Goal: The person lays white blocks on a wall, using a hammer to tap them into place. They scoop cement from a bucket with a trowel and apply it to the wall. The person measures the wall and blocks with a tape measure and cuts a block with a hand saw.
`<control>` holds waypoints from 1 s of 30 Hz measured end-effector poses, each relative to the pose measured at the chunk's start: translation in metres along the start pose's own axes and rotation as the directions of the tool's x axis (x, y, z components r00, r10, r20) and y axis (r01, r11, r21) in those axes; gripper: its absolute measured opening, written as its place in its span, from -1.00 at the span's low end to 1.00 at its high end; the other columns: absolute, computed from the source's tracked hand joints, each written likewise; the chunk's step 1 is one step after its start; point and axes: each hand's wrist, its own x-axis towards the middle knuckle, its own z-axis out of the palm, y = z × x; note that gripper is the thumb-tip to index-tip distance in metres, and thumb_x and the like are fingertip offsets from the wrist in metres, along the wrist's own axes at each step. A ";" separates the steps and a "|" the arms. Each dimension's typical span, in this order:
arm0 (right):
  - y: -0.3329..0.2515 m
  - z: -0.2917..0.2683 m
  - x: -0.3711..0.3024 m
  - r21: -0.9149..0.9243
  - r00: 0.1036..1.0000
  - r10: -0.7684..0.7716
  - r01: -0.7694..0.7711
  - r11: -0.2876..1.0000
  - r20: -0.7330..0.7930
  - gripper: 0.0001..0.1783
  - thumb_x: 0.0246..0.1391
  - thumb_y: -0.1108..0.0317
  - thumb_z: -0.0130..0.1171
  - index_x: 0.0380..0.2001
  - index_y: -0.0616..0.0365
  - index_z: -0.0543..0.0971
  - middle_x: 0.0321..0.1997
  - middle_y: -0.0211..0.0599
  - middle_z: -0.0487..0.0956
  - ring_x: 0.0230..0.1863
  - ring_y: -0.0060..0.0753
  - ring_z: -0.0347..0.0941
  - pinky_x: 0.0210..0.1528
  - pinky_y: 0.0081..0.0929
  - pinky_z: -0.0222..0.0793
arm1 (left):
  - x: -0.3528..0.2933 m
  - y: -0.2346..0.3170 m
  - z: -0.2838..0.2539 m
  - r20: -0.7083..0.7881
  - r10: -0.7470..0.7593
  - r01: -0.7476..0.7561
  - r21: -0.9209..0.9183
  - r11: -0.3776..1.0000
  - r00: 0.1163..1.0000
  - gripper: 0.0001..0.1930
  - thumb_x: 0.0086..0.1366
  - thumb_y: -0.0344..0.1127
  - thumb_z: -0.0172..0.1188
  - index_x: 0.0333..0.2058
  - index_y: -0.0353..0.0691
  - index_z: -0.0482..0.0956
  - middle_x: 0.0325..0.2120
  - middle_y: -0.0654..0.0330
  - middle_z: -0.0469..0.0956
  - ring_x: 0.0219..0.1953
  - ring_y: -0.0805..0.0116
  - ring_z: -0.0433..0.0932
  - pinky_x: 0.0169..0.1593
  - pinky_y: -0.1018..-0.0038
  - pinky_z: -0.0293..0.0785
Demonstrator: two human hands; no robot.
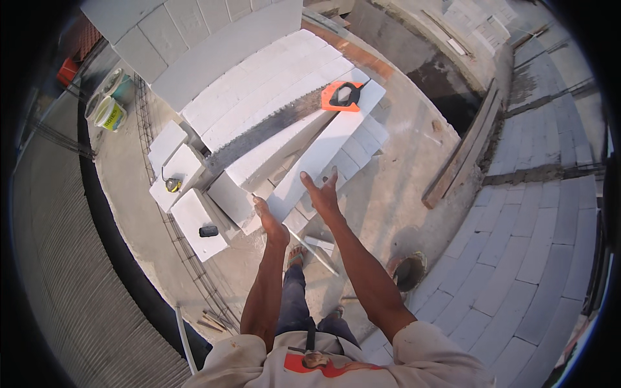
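A long, narrow white block [328, 150] lies slantwise in front of me, its near end between my hands. My left hand [272, 224] grips its near left side, the fingers partly hidden. On its near right side, my right hand [322, 196] has the thumb laid over the top edge and the fingers against the side. Just beyond, a handsaw rests across the white blocks. Its orange and black handle [330, 96] points to the far right, and its dusty grey blade [262, 128] runs toward the near left.
A yellow tape measure [173, 184] and a small black device [208, 231] sit on blocks at left. Buckets [111, 115] stand farther left. A block wall [511, 258] rises at right, near wooden planks [460, 149] and a round container [409, 271]. Steel rebar lattice [184, 249] lies along the left.
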 end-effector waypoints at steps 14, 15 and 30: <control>-0.026 -0.044 -0.012 -0.391 0.941 0.102 -0.230 0.891 -0.323 0.56 -0.24 -0.02 0.59 0.63 0.21 -0.23 0.44 0.15 0.33 0.32 0.22 0.49 0.36 0.00 0.47 | -0.110 -0.014 -0.016 0.099 -0.429 0.334 0.481 0.810 0.898 -0.06 0.56 0.41 -0.14 0.55 -0.26 -0.03 0.42 0.02 0.21 0.39 0.10 0.27 0.41 0.15 0.24; -0.027 -0.065 -0.025 -0.375 0.943 0.076 -0.201 0.905 -0.323 0.54 -0.24 -0.01 0.57 0.63 0.24 -0.20 0.44 0.15 0.34 0.30 0.24 0.51 0.35 0.00 0.47 | -0.121 0.008 -0.003 0.091 -0.457 0.343 0.538 0.771 0.885 -0.06 0.56 0.41 -0.14 0.54 -0.30 0.01 0.40 0.01 0.25 0.39 0.10 0.28 0.40 0.14 0.24; 0.060 -0.262 -0.499 -0.600 0.935 0.281 -0.354 0.718 -0.215 0.35 -0.10 -0.06 0.51 0.64 0.05 -0.03 0.23 0.23 0.47 0.08 0.30 0.63 0.19 0.04 0.56 | -0.290 -0.158 -0.076 0.062 -0.995 0.780 0.625 -0.023 -0.079 0.02 0.39 0.60 -0.05 0.49 -0.15 0.20 0.38 0.03 0.31 0.42 -0.04 0.28 0.49 -0.17 0.13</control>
